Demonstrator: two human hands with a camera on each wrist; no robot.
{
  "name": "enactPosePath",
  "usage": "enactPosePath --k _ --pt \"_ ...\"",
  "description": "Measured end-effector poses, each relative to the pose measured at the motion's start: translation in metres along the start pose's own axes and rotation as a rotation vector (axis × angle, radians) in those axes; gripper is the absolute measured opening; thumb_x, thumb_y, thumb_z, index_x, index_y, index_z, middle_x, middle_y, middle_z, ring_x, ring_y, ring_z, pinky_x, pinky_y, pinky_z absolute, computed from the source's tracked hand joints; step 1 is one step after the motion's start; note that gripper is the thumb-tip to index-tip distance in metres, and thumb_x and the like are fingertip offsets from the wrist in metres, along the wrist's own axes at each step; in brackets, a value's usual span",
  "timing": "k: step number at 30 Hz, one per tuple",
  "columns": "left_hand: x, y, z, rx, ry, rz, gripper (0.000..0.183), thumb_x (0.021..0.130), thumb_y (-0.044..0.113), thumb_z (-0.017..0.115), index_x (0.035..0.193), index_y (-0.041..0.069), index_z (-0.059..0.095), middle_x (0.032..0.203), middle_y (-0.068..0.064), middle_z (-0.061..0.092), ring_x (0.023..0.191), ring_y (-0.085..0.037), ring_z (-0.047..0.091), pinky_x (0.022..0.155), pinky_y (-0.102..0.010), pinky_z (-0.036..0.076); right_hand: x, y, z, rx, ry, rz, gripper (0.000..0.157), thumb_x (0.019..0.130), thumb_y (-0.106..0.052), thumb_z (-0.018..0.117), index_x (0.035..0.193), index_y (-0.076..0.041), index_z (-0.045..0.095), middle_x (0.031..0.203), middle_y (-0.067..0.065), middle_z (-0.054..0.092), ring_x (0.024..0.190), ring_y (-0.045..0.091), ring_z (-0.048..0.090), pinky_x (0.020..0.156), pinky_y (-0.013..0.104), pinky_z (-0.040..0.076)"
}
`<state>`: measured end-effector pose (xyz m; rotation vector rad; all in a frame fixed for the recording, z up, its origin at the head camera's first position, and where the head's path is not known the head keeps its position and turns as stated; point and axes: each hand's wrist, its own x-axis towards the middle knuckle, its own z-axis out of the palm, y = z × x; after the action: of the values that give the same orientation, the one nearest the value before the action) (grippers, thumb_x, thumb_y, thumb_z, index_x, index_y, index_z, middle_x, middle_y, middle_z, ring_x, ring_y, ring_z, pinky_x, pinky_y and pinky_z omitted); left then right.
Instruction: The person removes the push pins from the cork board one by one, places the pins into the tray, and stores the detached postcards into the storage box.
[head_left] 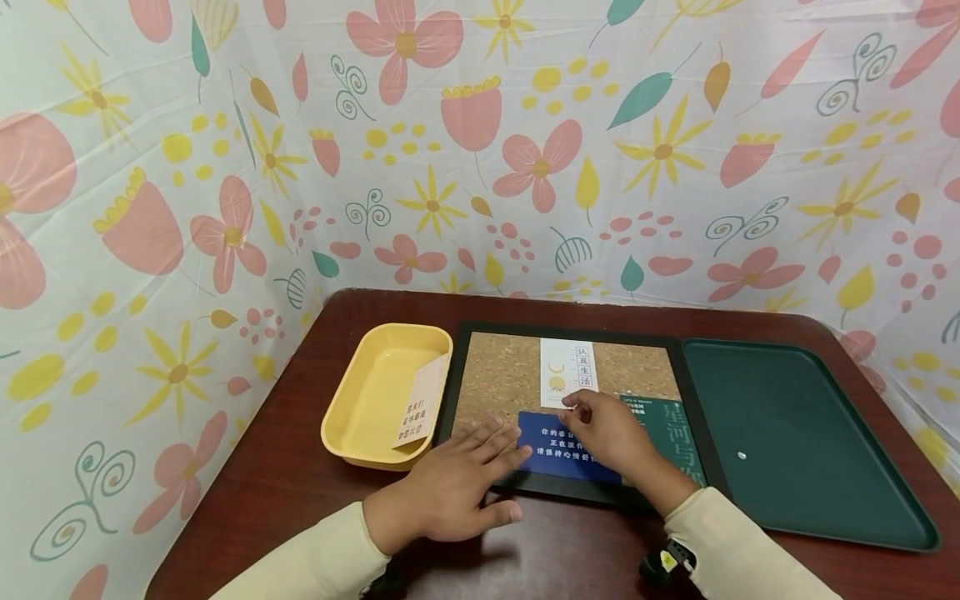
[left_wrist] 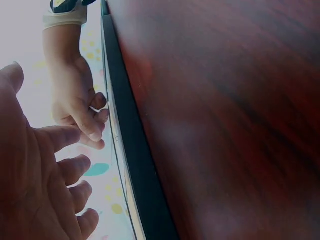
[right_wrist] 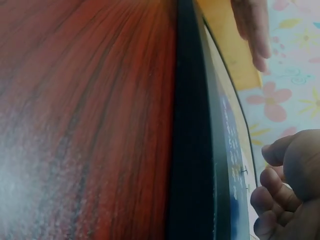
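A black-framed cork board (head_left: 495,375) lies on the table. On it are a white card (head_left: 557,354) with Chinese lettering, a blue card (head_left: 555,467) below it and a green card (head_left: 660,425) to the right. My left hand (head_left: 457,475) lies with fingers outstretched over the board's lower left, fingertips at the blue card's left edge. My right hand (head_left: 615,433) has curled fingers, thumb and forefinger close together where the white and blue cards meet. Small pins (right_wrist: 244,171) stick up from the cards near it. I cannot tell whether those fingers pinch a pin.
Left of the board stands a yellow tray (head_left: 367,392) with a beige lettered card (head_left: 422,400) leaning inside. A dark green tray (head_left: 795,417) lies to the right, holding a small white pin (head_left: 742,456). A flowered cloth (head_left: 525,167) hangs behind the brown table (head_left: 292,417).
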<state>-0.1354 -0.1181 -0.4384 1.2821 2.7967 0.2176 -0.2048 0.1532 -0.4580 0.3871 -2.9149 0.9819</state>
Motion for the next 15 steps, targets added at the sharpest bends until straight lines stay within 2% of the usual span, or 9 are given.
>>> enactPosePath --k 8,15 --pt "0.006 0.002 0.008 0.002 -0.055 0.003 0.073 0.104 0.066 0.031 0.164 0.024 0.028 0.169 -0.003 0.021 0.156 -0.025 0.011 0.122 -0.054 0.015 -0.001 0.001 0.0 -0.127 -0.026 -0.02 0.018 0.096 -0.025 0.074 0.108 -0.011 0.077 0.08 -0.006 0.065 0.068 0.009 0.056 0.058 0.034 0.048" --pt "0.009 0.002 0.014 -0.017 -0.109 -0.024 0.074 0.103 0.07 0.028 0.164 0.028 0.024 0.17 0.002 0.018 0.156 -0.022 0.007 0.123 -0.051 0.013 -0.001 0.004 0.001 -0.213 -0.024 -0.038 0.014 0.095 -0.026 0.074 0.103 -0.015 0.078 0.088 -0.003 0.068 0.077 0.011 0.06 0.066 0.04 0.053"
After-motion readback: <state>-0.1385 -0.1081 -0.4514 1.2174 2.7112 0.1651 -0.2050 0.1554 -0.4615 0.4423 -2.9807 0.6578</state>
